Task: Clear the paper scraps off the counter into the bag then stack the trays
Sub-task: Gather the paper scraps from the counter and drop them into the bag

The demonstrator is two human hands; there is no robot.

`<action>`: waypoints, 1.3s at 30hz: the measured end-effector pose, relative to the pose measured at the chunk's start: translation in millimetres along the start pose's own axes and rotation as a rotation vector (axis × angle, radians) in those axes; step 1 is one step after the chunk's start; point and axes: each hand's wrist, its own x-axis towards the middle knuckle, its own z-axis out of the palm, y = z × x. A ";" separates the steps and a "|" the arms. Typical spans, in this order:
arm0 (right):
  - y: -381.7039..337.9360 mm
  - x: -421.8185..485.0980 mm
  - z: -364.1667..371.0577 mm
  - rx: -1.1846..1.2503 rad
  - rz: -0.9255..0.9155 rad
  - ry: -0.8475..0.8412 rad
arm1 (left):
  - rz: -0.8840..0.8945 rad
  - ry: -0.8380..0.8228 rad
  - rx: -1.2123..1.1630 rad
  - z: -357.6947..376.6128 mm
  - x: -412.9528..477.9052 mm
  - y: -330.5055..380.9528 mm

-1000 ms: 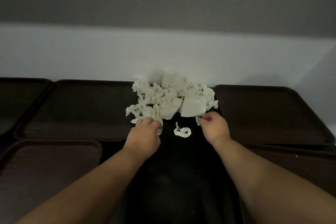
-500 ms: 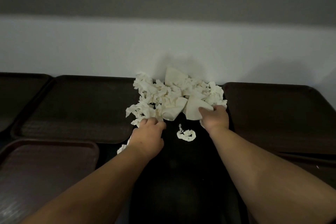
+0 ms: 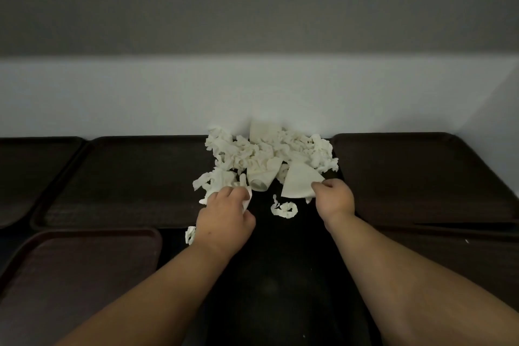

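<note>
Seemingly to gather the paper scraps (image 3: 266,152) heaped at twelve o'clock on the worktop (image 3: 280,275), the left hand (image 3: 224,219) is clutching their seven o'clock edge while the right hand (image 3: 335,201) is pinching a flat piece (image 3: 299,182) at five.

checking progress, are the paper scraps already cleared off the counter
No, the paper scraps lie heaped on the counter by the wall, with the left hand and right hand gripping pieces.

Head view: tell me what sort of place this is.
Probably a cafeteria or canteen: several brown serving trays lie side by side on a dark counter, with torn paper scraps heaped between them.
</note>
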 end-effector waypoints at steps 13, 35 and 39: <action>19.7 -86.3 -90.3 0.155 0.028 0.183 | 0.288 0.057 -0.154 -21.1 -45.0 45.8; 210.3 -233.4 -416.4 0.255 0.153 0.661 | 0.523 -0.328 -0.590 68.4 -242.5 307.3; 262.6 -254.1 -452.1 0.242 0.245 0.670 | 0.568 -0.412 -0.610 102.2 -288.3 337.6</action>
